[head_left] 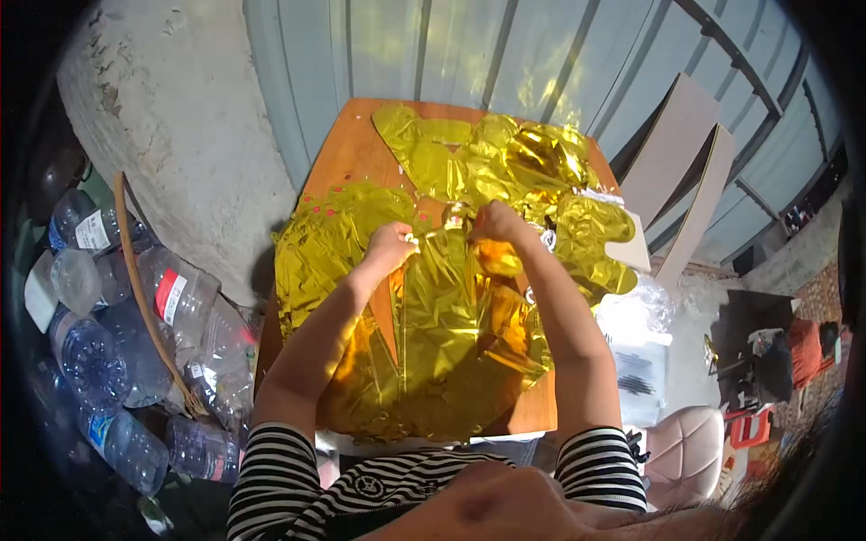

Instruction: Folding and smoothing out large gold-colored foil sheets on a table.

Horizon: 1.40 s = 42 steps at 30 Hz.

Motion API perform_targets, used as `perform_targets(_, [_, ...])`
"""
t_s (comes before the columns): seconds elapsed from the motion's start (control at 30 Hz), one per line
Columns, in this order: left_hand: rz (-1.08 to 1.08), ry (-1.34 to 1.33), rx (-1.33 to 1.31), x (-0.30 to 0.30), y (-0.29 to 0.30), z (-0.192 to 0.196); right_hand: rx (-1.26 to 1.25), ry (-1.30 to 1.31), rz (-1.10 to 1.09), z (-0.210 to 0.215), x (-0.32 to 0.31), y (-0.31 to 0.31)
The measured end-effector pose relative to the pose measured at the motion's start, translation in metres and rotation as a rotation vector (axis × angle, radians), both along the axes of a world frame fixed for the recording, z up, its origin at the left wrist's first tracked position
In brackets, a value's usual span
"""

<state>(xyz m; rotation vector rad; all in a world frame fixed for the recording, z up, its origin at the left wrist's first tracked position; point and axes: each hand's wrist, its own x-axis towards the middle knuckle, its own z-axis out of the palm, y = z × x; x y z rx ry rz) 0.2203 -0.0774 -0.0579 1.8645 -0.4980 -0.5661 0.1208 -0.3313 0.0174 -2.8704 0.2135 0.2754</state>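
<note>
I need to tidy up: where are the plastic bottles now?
The plastic bottles are heaped at the person's left, beside the wooden table.

This looks like an outdoor yard or back corner of a home, used as a makeshift work spot. A small orange wooden bench [347,162] stands against a corrugated metal wall [505,45] at the top of the frame, lit by patchy sunlight. A rough concrete wall [180,117] fills the upper left, with a heap of empty plastic bottles [135,352] at lower left. Cardboard sheets [677,171] lean at upper right.
</note>
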Motion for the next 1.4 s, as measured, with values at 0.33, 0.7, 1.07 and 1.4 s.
perform_targets(0.33, [0.025, -0.051, 0.033, 0.001, -0.001, -0.003, 0.127, 0.242, 0.008, 0.003, 0.029, -0.002])
perform_targets(0.7, [0.044, -0.063, 0.067, -0.003, -0.003, 0.002, 0.348, 0.079, -0.102, 0.016, 0.008, 0.001])
perform_targets(1.07, [0.044, 0.278, -0.164, -0.007, 0.021, 0.044, 0.554, -0.061, -0.082, 0.012, -0.003, -0.009])
perform_targets(1.4, [-0.133, 0.028, -0.419, -0.040, 0.013, 0.065, 0.821, -0.168, -0.031, 0.055, -0.040, -0.018])
